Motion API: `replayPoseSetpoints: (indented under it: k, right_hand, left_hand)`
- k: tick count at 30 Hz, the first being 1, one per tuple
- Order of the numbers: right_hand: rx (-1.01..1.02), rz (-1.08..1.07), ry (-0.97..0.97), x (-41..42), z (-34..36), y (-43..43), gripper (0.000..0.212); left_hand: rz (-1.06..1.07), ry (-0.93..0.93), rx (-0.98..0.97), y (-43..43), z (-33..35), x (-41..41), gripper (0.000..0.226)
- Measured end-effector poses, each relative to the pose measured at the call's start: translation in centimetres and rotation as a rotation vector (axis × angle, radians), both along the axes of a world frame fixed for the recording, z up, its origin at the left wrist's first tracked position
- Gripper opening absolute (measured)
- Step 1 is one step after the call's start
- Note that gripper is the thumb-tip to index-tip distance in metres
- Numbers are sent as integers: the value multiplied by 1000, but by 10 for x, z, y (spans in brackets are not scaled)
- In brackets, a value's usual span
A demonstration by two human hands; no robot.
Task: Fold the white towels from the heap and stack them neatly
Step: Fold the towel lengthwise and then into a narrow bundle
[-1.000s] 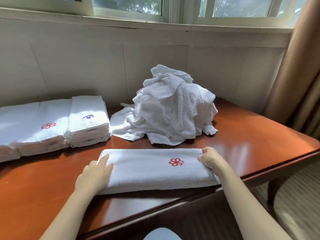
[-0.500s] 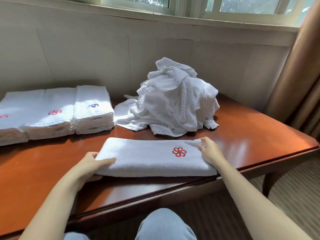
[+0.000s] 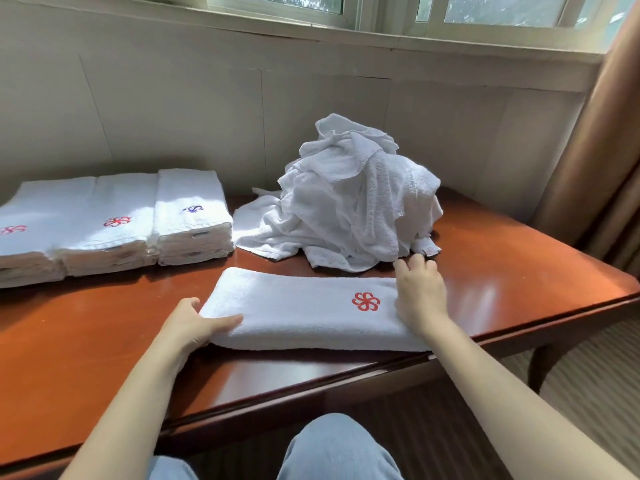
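A long folded white towel [image 3: 298, 306] with a red flower logo lies across the near part of the brown table [image 3: 519, 271]. My left hand [image 3: 192, 323] grips its left end, thumb on top and fingers tucked at the edge. My right hand [image 3: 420, 296] rests flat on the right end beside the logo, fingers straight and spread. Behind the towel stands the heap of crumpled white towels [image 3: 356, 202], its near edge just beyond my right fingertips.
Three stacks of folded towels sit side by side at the back left: right stack [image 3: 190, 209], middle stack [image 3: 114, 223], left stack [image 3: 20, 233]. A wall runs behind the table, a brown curtain [image 3: 595, 150] hangs at right. My knees [image 3: 339, 445] are below the table's front edge.
My left hand slid from lying on top of the towel's left end to gripping that end. My right hand flattened and reached further over the right end. The view shifted downward.
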State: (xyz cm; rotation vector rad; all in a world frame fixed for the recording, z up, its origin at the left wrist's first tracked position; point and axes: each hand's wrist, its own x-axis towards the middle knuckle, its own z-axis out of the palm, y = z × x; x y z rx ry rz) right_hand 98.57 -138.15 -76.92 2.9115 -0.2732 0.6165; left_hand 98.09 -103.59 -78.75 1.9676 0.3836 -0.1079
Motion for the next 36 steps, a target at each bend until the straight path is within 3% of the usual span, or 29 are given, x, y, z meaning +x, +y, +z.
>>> replayPoseSetpoints:
  k: [2,3,5,7,13,16,20,23,26,29,30,32,34,36]
  right_hand:
    - [6,269,-90,2,10,27,27]
    - [81,414,-41,1,12,44,34]
    - [184,635,241,-7,5,82,50]
    - [142,720,471,-16,-13,111,55]
    - [295,601,579,-20,-21,92,51]
    - [275,523,702,-7,-8,67,52]
    - [363,340,717,21,18,37,42]
    - [366,350,733,39,19,41,68]
    - [574,454,767,61,20,62,77]
    - [663,406,795,87,21,78,53]
    - [707,396,815,93,22,81,45]
    - [932,398,885,99,23,81,43]
    - [1254,495,989,100,22,79,58]
    - [1444,653,1125,101,18,83,73]
  left_hand:
    - [11,2,56,1,-2,3,93]
    - [-1,11,73,0,-3,4,88]
    - [-14,25,95,-1,-4,4,77]
    - [-5,17,110,-2,-4,5,71]
    - [63,-102,159,-4,-6,8,97]
    - [170,-191,180,-11,-4,12,97]
    - [475,-255,-14,-22,3,13,82]
    - [524,-155,-203,-31,5,13,80]
    - [383,-120,-406,-56,3,-2,98]
    - [201,-147,-174,-80,-4,-22,106]
    - [164,-175,-97,-80,-8,-23,103]
    - [138,-208,-169,-70,-8,-16,89]
    - [178,-256,-227,-52,-8,-6,69]
    - [233,-314,-240,-34,-5,1,58]
